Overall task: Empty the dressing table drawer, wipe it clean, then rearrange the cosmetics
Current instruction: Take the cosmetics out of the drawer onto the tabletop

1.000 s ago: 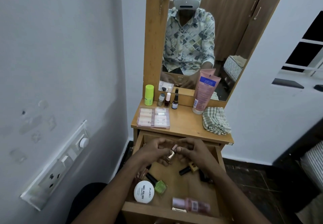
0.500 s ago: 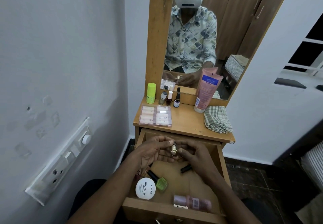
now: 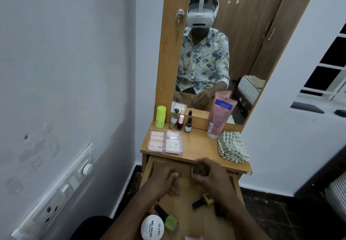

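The dressing table drawer (image 3: pixel 148 172) stands pulled open below the tabletop (image 3: pixel 198 146). My right hand (image 3: pixel 209 174) is raised over the drawer's back edge, blurred, its fingers curled round a small dark bottle (image 3: pixel 198 169). My left hand (image 3: pixel 168 182) hovers beside it with fingers curled; whether it holds anything is hidden. In the drawer lie a white round nail polish tub (image 3: pixel 152 228), a green polish bottle (image 3: pixel 170 220), a black-capped bottle (image 3: pixel 203 200) and a pink item (image 3: pixel 192 238) at the frame's bottom edge.
On the tabletop stand a green stick (image 3: pixel 161 117), three small bottles (image 3: pixel 180 122), a pink tube (image 3: pixel 219 116), a clear pink box (image 3: pixel 165 142) and a checked cloth (image 3: pixel 233 147). A mirror (image 3: pixel 215 52) rises behind. The wall with a switch panel (image 3: pixel 56 196) is close on the left.
My hands, joined on a small bottle before, have parted. The right hand lifted up and right with the bottle; the left stayed over the drawer. The camera tilted up.
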The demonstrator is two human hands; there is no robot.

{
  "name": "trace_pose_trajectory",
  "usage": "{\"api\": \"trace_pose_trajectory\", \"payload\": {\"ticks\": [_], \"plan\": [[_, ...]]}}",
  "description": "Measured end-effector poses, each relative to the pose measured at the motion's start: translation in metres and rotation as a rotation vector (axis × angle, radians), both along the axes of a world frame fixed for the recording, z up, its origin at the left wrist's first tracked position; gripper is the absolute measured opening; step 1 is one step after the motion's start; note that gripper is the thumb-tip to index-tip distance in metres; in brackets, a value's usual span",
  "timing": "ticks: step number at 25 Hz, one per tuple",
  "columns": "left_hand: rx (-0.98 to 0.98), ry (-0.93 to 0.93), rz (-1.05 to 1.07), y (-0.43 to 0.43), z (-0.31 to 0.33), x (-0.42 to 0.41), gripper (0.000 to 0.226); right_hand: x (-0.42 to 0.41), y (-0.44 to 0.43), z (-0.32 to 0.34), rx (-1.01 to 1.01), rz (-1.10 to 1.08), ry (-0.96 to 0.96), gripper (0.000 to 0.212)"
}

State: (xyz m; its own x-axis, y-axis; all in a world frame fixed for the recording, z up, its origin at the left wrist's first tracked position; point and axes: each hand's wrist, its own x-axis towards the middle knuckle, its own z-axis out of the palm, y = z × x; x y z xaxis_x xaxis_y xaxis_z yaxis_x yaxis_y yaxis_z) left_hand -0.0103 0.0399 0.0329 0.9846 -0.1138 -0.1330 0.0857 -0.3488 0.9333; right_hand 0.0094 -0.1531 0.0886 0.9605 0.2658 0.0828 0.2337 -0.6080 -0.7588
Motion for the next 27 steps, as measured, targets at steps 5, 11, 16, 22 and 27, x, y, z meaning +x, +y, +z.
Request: {"api": "trace_pose_trajectory", "payload": {"ticks": [5,11,16,22,27], "plan": [[0.618,-0.239,-0.088,0.008,-0.013,-0.002,0.016,0.074,0.020,0.035,0.134,-0.168,-0.220,0.040],[0.728,-0.249,-0.115,0.005,-0.021,0.004,0.023,0.140,0.051,0.026,-0.054,-0.291,-0.378,0.033],[0.705,-0.263,-0.120,0.008,-0.011,0.015,0.022,0.154,0.065,0.012,-0.079,-0.363,-0.396,0.018],[0.589,-0.263,0.007,0.012,-0.014,0.014,0.013,0.123,0.054,0.000,-0.173,-0.366,-0.461,0.010],[0.515,-0.239,0.329,0.030,-0.014,0.015,0.020,0.038,0.034,-0.023,-0.127,0.161,-0.417,0.008]]}}
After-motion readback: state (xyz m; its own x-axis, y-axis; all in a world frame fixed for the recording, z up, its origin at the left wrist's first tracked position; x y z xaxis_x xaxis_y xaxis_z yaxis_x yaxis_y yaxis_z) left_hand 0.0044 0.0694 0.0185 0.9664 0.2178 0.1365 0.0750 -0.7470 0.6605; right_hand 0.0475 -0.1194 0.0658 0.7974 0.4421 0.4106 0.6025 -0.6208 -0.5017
